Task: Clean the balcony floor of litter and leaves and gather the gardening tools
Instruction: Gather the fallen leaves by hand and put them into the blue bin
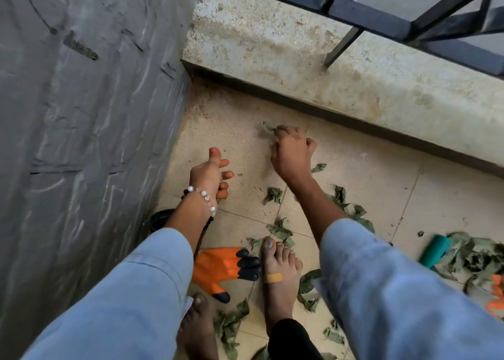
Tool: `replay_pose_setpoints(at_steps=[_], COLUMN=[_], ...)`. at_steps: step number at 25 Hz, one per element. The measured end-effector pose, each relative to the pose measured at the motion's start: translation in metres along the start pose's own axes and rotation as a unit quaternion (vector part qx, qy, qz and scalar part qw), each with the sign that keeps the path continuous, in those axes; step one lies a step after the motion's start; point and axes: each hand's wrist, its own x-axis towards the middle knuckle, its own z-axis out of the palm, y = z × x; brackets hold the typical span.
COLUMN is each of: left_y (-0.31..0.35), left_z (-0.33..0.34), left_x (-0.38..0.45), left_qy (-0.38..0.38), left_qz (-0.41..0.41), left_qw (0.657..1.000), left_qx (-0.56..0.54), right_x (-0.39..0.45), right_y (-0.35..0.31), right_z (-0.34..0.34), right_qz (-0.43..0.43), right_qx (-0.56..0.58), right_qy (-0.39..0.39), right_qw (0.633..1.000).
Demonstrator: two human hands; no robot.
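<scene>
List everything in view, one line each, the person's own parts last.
Wilted green leaves: many, scattered over the tiles.
Orange rubber glove with black fingertips: one, between the feet; another orange piece at the right edge, unclear.
Teal tool handle: one, among leaves at right.
Beige floor tiles: dusty.
Stained concrete ledge: one, under the black metal railing.
Grey wall: left.
Bare feet: two.
Left hand: open, beaded bracelet.
Right hand: grip shut on a leaf.
</scene>
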Motion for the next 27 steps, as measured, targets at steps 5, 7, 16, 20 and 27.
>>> replay_pose_setpoints(at_steps=[5,7,16,20,27], left_y=[-0.006,-0.008,-0.032,-0.045,-0.075], left_z=[0.009,0.013,0.024,0.029,0.007], left_x=[-0.002,0.001,-0.013,-0.039,-0.032], left_qy=[-0.011,-0.011,-0.045,-0.125,0.035], left_qz=[-0.013,-0.009,-0.043,-0.108,-0.089], left_qw=[1.000,1.000,0.998,0.985,0.995], left_qx=[0.003,0.013,0.004,-0.042,-0.023], right_x=[-0.015,-0.008,-0.052,-0.125,-0.135], right_y=[0.030,0.042,0.040,0.000,0.030], right_z=[0.009,0.011,-0.006,-0.013,-0.006], right_qz=[0.033,-0.006,0.025,-0.040,-0.066], right_qx=[-0.063,-0.145,0.212,0.346,0.302], right_qy=[0.051,-0.024,-0.006,-0.053,-0.071], right_qw=[0.996,0.989,0.977,0.936,0.948])
